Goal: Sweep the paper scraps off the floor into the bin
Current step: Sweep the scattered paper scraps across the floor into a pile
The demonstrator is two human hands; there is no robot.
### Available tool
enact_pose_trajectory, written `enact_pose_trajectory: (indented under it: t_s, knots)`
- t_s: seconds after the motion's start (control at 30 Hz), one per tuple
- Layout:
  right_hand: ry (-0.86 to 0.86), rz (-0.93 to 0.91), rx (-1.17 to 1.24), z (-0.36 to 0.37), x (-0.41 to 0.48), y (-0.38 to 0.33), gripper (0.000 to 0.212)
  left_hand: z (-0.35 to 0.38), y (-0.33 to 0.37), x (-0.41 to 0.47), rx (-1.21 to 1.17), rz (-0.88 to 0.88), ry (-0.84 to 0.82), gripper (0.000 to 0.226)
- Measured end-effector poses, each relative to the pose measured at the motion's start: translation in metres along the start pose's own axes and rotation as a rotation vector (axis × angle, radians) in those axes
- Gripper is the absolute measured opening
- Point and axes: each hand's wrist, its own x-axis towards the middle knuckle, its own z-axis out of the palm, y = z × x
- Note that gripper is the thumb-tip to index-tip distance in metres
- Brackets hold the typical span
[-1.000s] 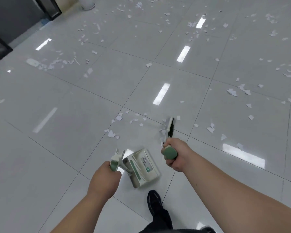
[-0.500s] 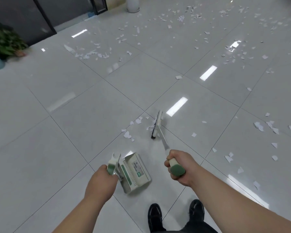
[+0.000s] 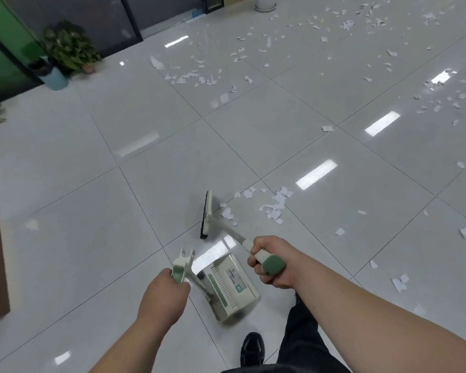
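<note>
Best to set the broom (image 3: 208, 215) head behind the nearest scraps (image 3: 276, 208), which lie beyond the dustpan (image 3: 232, 288) on the floor (image 3: 172, 162), and draw them toward it with short, low strokes. The right hand (image 3: 273, 261) is curled round the broom's green grip above the dustpan; the left hand (image 3: 163, 294) grips the dustpan's handle at its left; no bin shows

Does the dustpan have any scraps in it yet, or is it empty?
Cannot tell. The dustpan, held by the left hand, shows only its ribbed, labelled outer face; its inside is hidden.
</note>
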Motion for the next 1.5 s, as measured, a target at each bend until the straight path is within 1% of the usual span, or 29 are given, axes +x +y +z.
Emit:
enact_pose_trajectory:
  t_s: [0.1, 0.2, 0.4, 0.57, 0.7, 0.83, 0.97, 1.1, 1.17, 1.3, 1.43, 1.5]
  knots:
    - [-0.018, 0.04, -0.051, -0.012, 0.015, -0.025, 0.023, 0.008, 0.017, 0.003, 0.009, -0.043, 0.019, 0.013]
    - [-0.015, 0.076, -0.072, -0.039, 0.027, -0.053, 0.029, 0.017, 0.042, 0.011, 0.028, -0.077, 0.024, 0.012]
    - [0.068, 0.108, 0.055, -0.12, 0.027, -0.104, 0.038, 0.048, 0.119, 0.022, 0.069, -0.082, 0.018, 0.013]
    - [0.187, 0.096, 0.151, -0.183, 0.0, -0.151, 0.029, 0.075, 0.191, 0.032, 0.092, -0.051, 0.009, 0.012]
    - [0.31, 0.022, 0.222, -0.23, -0.025, -0.19, 0.02, 0.096, 0.248, 0.039, 0.118, -0.003, 0.001, 0.012]
    - [0.417, -0.031, 0.269, -0.276, -0.047, -0.215, 0.015, 0.118, 0.3, 0.041, 0.107, 0.056, -0.029, 0.011]
    - [0.526, -0.11, 0.306, -0.317, -0.066, -0.221, 0.02, 0.13, 0.339, 0.042, 0.138, 0.12, -0.037, 0.012]
    - [0.597, -0.17, 0.336, -0.353, -0.086, -0.213, 0.029, 0.134, 0.367, 0.047, 0.155, 0.188, -0.04, 0.015]
    - [0.613, -0.179, 0.344, -0.364, -0.099, -0.207, 0.029, 0.134, 0.379, 0.049, 0.166, 0.218, -0.043, 0.015]
    - [0.577, -0.175, 0.361, -0.365, -0.12, -0.193, 0.029, 0.132, 0.396, 0.056, 0.193, 0.257, -0.044, 0.012]
    - [0.487, -0.162, 0.355, -0.349, -0.123, -0.181, 0.034, 0.121, 0.405, 0.064, 0.235, 0.293, -0.063, 0.012]
    - [0.44, -0.144, 0.349, -0.335, -0.121, -0.176, 0.03, 0.114, 0.404, 0.071, 0.256, 0.308, -0.08, 0.01]
